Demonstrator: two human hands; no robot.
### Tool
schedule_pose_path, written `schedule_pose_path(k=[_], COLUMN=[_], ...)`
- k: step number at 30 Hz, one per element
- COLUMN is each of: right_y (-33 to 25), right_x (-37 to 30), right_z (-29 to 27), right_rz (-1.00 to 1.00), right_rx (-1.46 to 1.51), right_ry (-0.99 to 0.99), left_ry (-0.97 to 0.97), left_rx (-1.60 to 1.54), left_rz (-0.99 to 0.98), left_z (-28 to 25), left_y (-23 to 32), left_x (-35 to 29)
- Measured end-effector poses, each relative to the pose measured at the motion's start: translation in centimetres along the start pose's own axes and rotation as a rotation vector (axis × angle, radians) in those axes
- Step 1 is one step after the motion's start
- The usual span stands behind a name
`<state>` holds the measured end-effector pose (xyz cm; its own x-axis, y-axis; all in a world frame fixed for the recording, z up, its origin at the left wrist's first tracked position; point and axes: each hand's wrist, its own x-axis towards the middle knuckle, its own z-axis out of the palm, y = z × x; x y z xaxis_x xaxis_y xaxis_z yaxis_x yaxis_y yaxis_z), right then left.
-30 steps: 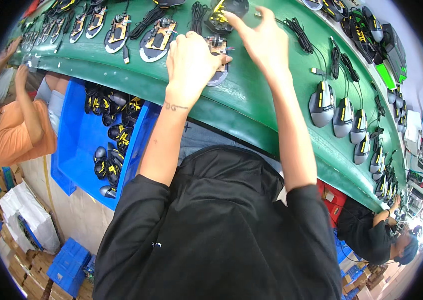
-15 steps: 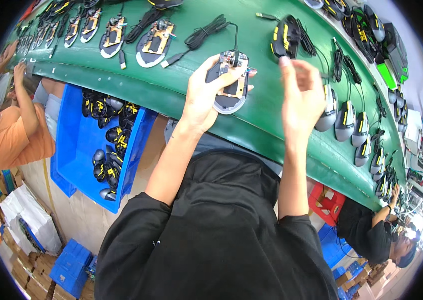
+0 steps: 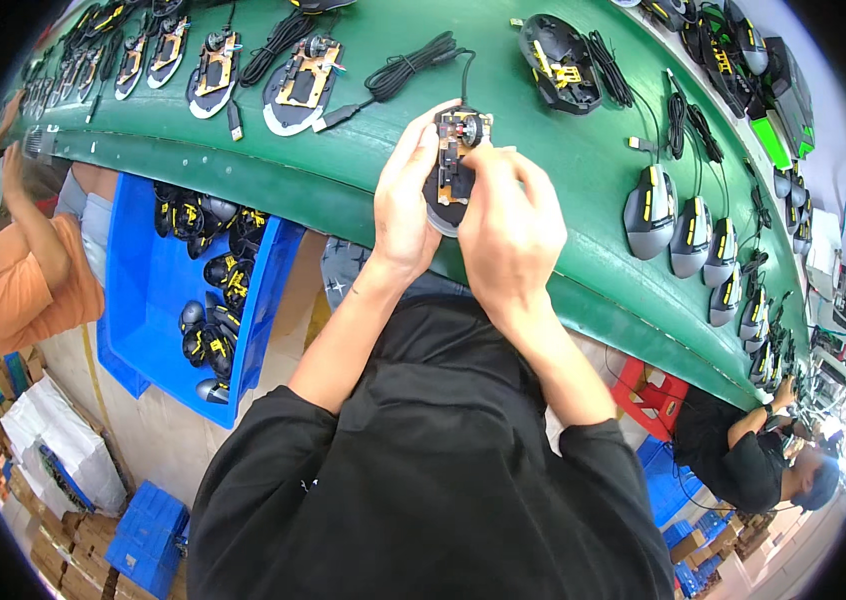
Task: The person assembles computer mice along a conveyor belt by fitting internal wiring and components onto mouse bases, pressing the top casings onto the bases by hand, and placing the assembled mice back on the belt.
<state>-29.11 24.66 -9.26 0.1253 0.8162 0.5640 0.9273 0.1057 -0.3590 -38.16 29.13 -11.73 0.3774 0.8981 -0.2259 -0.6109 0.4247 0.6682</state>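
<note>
Over the near edge of the green bench, my left hand (image 3: 406,200) grips an opened computer mouse base (image 3: 450,185) by its left side. Its circuit board and scroll wheel lie exposed, and its cable leads up to a tied black coil (image 3: 413,65). My right hand (image 3: 513,220) is over the base's right side, fingers bent and pressed together at the board; what they pinch, if anything, is hidden. Beyond it, a black and yellow mouse top shell (image 3: 560,65) lies with its inside facing up.
More open mouse bases (image 3: 301,90) line the bench (image 3: 363,165) on the left. Closed grey mice (image 3: 651,215) with cables stand in a row on the right. A blue bin (image 3: 153,290) holding shells is below the bench at left. Other people sit at both sides.
My right hand has moved left from beside the top shell to the mouse base. The shell has been let go and now lies with its inside up.
</note>
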Motion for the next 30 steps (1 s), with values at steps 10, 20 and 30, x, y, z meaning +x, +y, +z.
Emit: schedule_pose_path(k=[10, 20, 30], right_y=[3.1, 3.1, 10.3], right_x=[4.0, 6.2, 9.3], right_z=[-2.4, -3.1, -3.3], right_rz=[-0.905, -0.932, -0.127], right_rx=[-0.350, -0.174, -0.118], right_ry=[-0.455, -0.573, -0.324], left_ry=[0.051, 0.045, -0.014], left_rx=[-0.092, 0.060, -0.096], left_rz=[-0.063, -0.088, -0.100], left_z=[-0.4, -0.9, -0.2], left_y=[0.7, 0.9, 2.1], left_x=[0.0, 0.6, 0.6])
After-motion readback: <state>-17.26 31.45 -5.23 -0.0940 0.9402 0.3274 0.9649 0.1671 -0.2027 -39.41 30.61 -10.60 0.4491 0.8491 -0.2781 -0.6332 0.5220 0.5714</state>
